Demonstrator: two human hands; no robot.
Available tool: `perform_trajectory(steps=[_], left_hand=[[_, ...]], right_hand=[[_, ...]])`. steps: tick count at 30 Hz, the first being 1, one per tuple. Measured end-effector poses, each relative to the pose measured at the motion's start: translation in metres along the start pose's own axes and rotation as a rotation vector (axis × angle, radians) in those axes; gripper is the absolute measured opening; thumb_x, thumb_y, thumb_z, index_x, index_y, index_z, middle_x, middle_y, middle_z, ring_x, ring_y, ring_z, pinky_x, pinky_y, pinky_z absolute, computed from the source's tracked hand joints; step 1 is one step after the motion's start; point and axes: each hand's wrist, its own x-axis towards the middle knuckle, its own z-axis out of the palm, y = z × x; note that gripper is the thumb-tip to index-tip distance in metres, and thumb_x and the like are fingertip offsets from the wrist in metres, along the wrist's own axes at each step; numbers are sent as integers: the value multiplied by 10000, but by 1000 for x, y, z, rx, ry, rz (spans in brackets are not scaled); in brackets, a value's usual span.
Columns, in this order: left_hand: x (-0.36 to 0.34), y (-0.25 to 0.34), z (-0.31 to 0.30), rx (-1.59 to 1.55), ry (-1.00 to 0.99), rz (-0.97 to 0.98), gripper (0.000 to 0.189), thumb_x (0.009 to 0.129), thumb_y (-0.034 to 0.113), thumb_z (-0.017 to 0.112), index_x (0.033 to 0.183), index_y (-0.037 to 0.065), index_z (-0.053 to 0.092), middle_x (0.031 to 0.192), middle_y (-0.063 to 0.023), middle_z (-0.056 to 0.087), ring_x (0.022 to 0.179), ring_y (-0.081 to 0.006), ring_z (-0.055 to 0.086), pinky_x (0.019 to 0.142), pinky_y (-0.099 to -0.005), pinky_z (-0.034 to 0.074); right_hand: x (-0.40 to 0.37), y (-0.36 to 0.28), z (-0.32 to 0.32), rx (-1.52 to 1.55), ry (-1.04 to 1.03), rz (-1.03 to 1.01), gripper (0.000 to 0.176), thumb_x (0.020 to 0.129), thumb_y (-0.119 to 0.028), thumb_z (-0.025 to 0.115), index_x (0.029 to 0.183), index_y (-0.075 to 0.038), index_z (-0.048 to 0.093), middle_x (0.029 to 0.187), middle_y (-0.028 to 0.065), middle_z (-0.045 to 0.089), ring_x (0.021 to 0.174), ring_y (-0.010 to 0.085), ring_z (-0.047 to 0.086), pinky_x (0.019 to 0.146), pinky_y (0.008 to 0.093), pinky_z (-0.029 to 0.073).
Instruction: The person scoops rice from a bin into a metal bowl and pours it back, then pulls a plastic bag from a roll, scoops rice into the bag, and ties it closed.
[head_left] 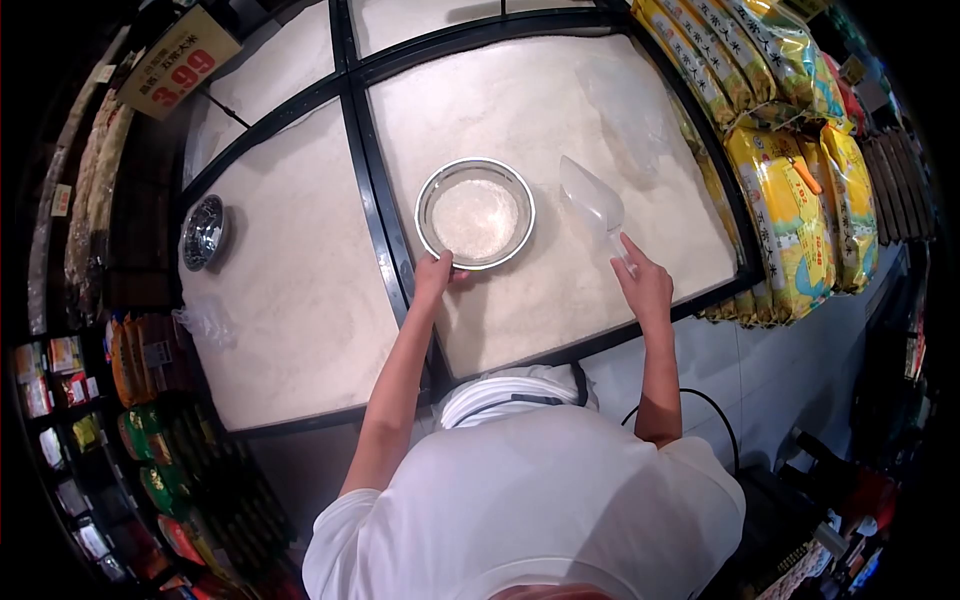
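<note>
Held by its near rim, a round metal bowl (425, 214) of white rice is over the rice bin's surface. My left hand (436, 274) is closed on that rim, thumb on top and fingers underneath. To the right, a clear plastic scoop (590, 192) points away from me, overlapping the rice (500, 100). Its handle is in my right hand (647, 286), which is closed around it with the index finger stretched along it. No rice can be made out inside the scoop.
Black frame bars (372, 190) divide the bins. In the left bin are a dark metal bowl (205, 233) and a crumpled plastic bag (208, 322). A clear bag (630, 110) lies at the back right. Yellow rice sacks (785, 220) are stacked right; a price sign (180, 62) stands back left.
</note>
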Motion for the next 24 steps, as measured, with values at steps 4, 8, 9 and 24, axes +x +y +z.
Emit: perform_trajectory(steps=[4, 8, 9, 24], left_hand=[[-5, 3, 3, -28, -14, 11, 352, 920, 167, 484, 1082, -144, 520, 916, -191, 663, 693, -238, 693, 633, -287, 581], [-4, -1, 3, 12, -15, 22, 339, 928, 188, 496, 1022, -132, 555, 873, -174, 674, 681, -221, 689, 620, -277, 569], [-3, -4, 3, 28, -14, 14, 333, 922, 180, 486, 1024, -129, 556, 859, -173, 675, 665, -217, 688, 607, -282, 566], [9, -11, 1, -87, -165, -198, 281, 922, 183, 498, 963, -87, 566, 743, -150, 665, 591, -192, 656, 544, -265, 538]], right_hand=[[0, 2, -40, -201, -125, 29, 440, 825, -289, 685, 1256, -216, 629, 886, 127, 711, 809, 321, 674, 751, 415, 530], [-3, 5, -54, -362, -197, -80, 366, 788, -254, 687, 1144, -172, 686, 886, 122, 709, 843, 321, 673, 766, 421, 535], [-3, 8, -53, -393, -198, -139, 343, 777, -238, 687, 1111, -161, 699, 878, 123, 708, 840, 322, 673, 763, 424, 535], [45, 0, 50, -487, -306, -310, 105, 738, -60, 596, 774, -50, 694, 801, 177, 686, 794, 343, 682, 702, 437, 545]])
